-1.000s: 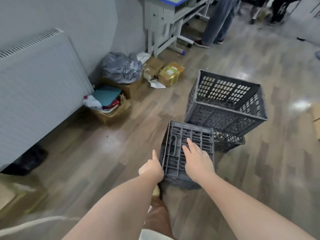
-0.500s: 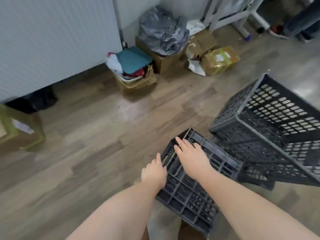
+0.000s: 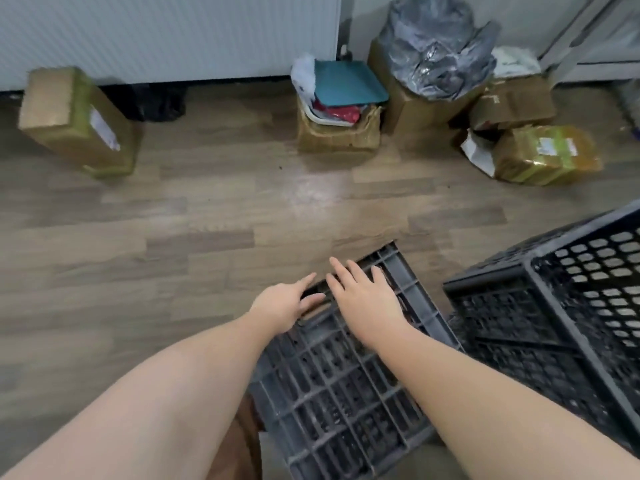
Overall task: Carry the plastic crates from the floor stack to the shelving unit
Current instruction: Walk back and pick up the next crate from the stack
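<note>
A dark grey plastic crate [image 3: 346,393] lies upturned in front of me, its ribbed base facing up. My right hand [image 3: 363,296] rests flat on that base near the far end, fingers straight. At the crate's left far corner my left hand [image 3: 285,303] touches the edge, with finger and thumb stretched forward over the rim. To the right stands the floor stack of similar crates [image 3: 554,306]; its top crate sits tilted with the open side facing me. The shelving unit is out of view.
Along the wall stand a white radiator [image 3: 166,32], a taped cardboard box [image 3: 76,123] at the left, a box of trays [image 3: 339,109], a box with a grey bag [image 3: 433,57] and more parcels [image 3: 543,154]. Wood-pattern floor [image 3: 207,220] lies between them and me.
The view has swung left and down toward the wall. Both hands have slid toward the crate's far end, and my left hand has gone from a curled fist to stretched fingers.
</note>
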